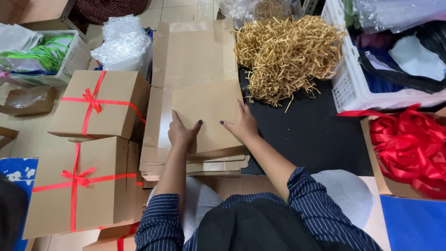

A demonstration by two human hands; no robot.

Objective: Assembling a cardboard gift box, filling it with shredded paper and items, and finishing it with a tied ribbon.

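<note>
A stack of flat brown cardboard box blanks [195, 56] lies in front of me on the floor. Both hands rest on the top folded sheet [211, 109] at the stack's near end. My left hand [180, 132] presses its left part, thumb spread to the right. My right hand [241, 123] lies on the sheet's right edge, fingers apart. The nails are dark. Neither hand closes around anything.
Two closed brown boxes tied with red ribbon [100, 104] [81, 183] stand at the left. Golden shredded paper [285, 53] lies on a black mat [306, 135]. A white crate [353, 88], a box of red ribbon [411, 148] and bubble wrap [123, 42] surround the spot.
</note>
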